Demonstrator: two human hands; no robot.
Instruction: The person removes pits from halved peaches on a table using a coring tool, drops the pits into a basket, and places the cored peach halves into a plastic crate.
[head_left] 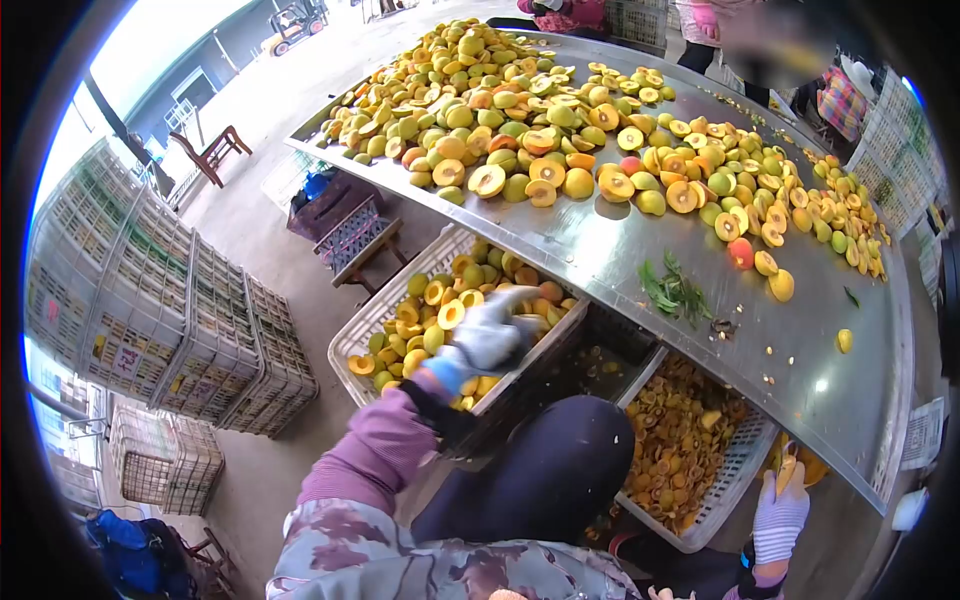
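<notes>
My left hand, in a white glove and smeared by motion, is above a white plastic crate of halved yellow-green stone fruit, like apricots or small peaches. Its fingers look apart, with nothing seen in them. Low on the right, my right hand wears a white and purple striped glove, just beside the table's near edge. Its fingers are closed round a narrow yellow-brown thing that I cannot make out. Orange pieces show behind that hand, partly hidden by the table edge.
A metal table carries a large heap of whole and halved fruit and some green leaves. A second crate below holds brownish fruit scraps. Stacked crates stand left, near a low stool. People are across the table.
</notes>
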